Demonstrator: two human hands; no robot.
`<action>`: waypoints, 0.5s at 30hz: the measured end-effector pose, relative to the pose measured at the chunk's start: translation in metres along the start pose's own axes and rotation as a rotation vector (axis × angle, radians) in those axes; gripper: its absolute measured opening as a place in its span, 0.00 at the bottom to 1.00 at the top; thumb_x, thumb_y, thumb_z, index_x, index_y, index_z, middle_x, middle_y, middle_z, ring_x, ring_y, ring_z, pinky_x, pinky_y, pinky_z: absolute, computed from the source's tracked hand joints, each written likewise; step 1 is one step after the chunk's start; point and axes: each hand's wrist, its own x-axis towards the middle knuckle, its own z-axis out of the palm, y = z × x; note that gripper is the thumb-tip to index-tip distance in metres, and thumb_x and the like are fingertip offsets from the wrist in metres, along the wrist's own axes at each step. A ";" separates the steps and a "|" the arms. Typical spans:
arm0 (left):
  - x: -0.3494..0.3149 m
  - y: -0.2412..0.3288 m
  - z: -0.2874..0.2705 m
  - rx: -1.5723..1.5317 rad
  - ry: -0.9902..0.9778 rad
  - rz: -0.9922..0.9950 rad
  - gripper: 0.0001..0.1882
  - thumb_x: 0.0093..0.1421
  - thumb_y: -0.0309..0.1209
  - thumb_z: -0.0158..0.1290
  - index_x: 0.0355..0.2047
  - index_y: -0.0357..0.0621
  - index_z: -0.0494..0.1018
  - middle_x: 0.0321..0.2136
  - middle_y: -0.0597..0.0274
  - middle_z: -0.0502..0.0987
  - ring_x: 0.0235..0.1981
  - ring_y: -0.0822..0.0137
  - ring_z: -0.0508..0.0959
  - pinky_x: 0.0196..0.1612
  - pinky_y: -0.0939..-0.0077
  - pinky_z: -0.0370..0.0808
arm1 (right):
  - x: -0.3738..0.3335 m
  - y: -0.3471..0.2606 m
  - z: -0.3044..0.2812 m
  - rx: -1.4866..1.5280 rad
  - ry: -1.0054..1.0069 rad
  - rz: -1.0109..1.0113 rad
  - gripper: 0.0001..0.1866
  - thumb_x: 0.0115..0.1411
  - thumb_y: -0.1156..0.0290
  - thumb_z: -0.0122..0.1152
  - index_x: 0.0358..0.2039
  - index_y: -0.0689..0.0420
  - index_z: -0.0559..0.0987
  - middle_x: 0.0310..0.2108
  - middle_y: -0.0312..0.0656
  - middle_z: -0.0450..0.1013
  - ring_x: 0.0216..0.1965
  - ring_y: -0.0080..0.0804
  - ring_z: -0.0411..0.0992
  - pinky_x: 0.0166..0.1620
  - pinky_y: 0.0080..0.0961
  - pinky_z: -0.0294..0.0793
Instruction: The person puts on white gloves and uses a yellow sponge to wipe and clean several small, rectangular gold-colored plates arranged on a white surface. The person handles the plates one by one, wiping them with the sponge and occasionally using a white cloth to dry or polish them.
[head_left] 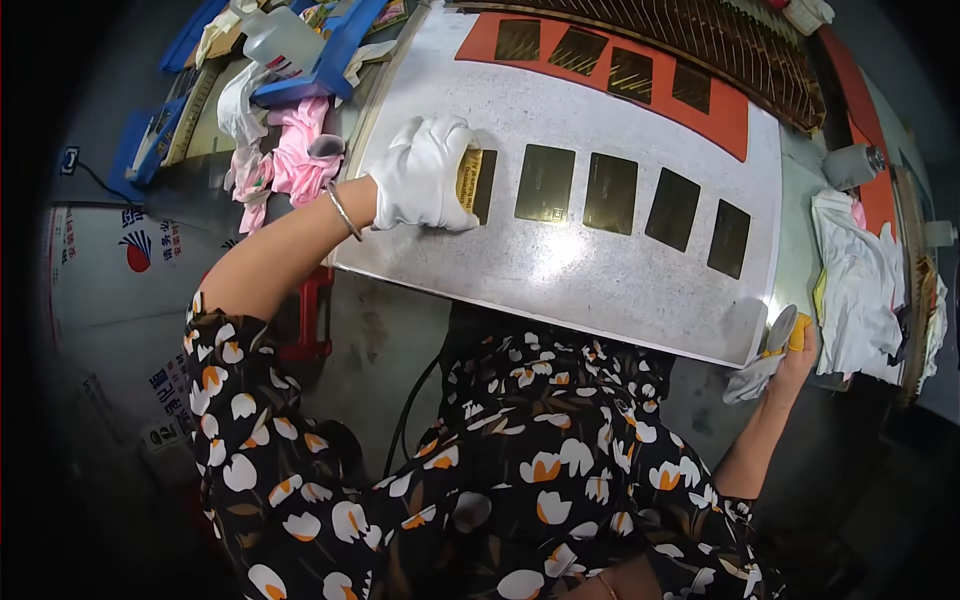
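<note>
In the upper left of the frame, a translucent bottle (283, 42) sits at a blue bin (338, 58). Just below, a pink cloth (298, 155) lies crumpled beside a white cloth (240, 105). At far left, a small blue-edged socket (70, 160) shows above pale sheeting (130, 290) with blue and red printing. A red object (314, 310) stands left of centre. At the right, a grey container (854, 167) lies near a rumpled whitish cloth (862, 280). A slatted rack (690, 48) runs along the top.
</note>
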 end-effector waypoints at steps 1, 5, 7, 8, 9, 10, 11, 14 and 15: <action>0.000 0.000 -0.002 -0.023 -0.007 -0.031 0.35 0.34 0.44 0.63 0.41 0.40 0.64 0.40 0.50 0.67 0.45 0.51 0.68 0.51 0.63 0.64 | 0.001 0.000 0.002 0.020 0.007 0.000 0.08 0.63 0.68 0.50 0.35 0.60 0.71 0.25 0.29 0.66 0.24 0.13 0.62 0.27 0.12 0.61; -0.005 0.006 -0.004 -0.172 0.088 -0.005 0.33 0.34 0.41 0.62 0.41 0.42 0.64 0.37 0.52 0.68 0.37 0.51 0.71 0.40 0.62 0.71 | 0.000 0.002 -0.002 -0.013 -0.012 -0.008 0.08 0.63 0.68 0.50 0.35 0.60 0.72 0.26 0.29 0.67 0.25 0.13 0.62 0.27 0.12 0.62; -0.003 0.024 -0.017 0.041 0.025 0.040 0.31 0.36 0.40 0.61 0.41 0.45 0.65 0.37 0.52 0.68 0.37 0.51 0.72 0.37 0.60 0.72 | 0.001 -0.001 -0.002 -0.043 -0.020 -0.029 0.08 0.63 0.68 0.49 0.35 0.60 0.72 0.26 0.29 0.67 0.25 0.13 0.62 0.28 0.12 0.61; -0.003 0.030 -0.019 0.147 -0.005 0.063 0.29 0.36 0.39 0.60 0.41 0.46 0.65 0.38 0.53 0.68 0.36 0.52 0.72 0.36 0.60 0.73 | 0.001 0.001 -0.003 -0.040 -0.024 -0.037 0.08 0.63 0.69 0.50 0.35 0.60 0.72 0.26 0.29 0.67 0.25 0.13 0.62 0.28 0.12 0.61; -0.004 0.030 -0.013 0.183 0.022 0.111 0.27 0.38 0.38 0.59 0.41 0.49 0.66 0.39 0.51 0.67 0.37 0.52 0.72 0.34 0.58 0.73 | 0.001 0.004 -0.004 -0.039 -0.026 -0.045 0.08 0.63 0.69 0.50 0.35 0.60 0.72 0.26 0.29 0.67 0.25 0.13 0.62 0.28 0.11 0.61; -0.006 0.035 -0.015 0.181 0.001 0.066 0.28 0.37 0.38 0.59 0.41 0.48 0.66 0.40 0.51 0.67 0.38 0.52 0.72 0.35 0.59 0.73 | 0.005 0.005 -0.004 -0.033 -0.039 -0.055 0.08 0.62 0.69 0.50 0.35 0.60 0.72 0.26 0.29 0.67 0.25 0.14 0.62 0.28 0.11 0.61; -0.008 0.039 -0.016 0.179 -0.020 0.022 0.28 0.37 0.38 0.59 0.41 0.47 0.65 0.41 0.50 0.66 0.38 0.51 0.72 0.35 0.59 0.73 | 0.005 0.004 0.001 -0.039 -0.032 -0.080 0.08 0.62 0.69 0.50 0.35 0.60 0.72 0.26 0.29 0.67 0.25 0.13 0.62 0.28 0.11 0.61; -0.010 0.033 -0.014 0.059 0.051 -0.003 0.30 0.36 0.37 0.61 0.40 0.41 0.64 0.41 0.48 0.66 0.39 0.49 0.71 0.38 0.61 0.72 | 0.001 0.004 0.000 0.000 -0.007 -0.035 0.07 0.62 0.69 0.51 0.36 0.60 0.72 0.26 0.28 0.66 0.25 0.13 0.61 0.28 0.11 0.60; -0.010 0.029 -0.011 -0.019 0.102 0.021 0.30 0.36 0.36 0.61 0.40 0.40 0.63 0.41 0.48 0.66 0.39 0.49 0.71 0.39 0.62 0.72 | 0.002 0.005 -0.004 0.001 0.001 -0.014 0.07 0.62 0.69 0.50 0.35 0.60 0.72 0.26 0.28 0.66 0.25 0.12 0.61 0.27 0.11 0.59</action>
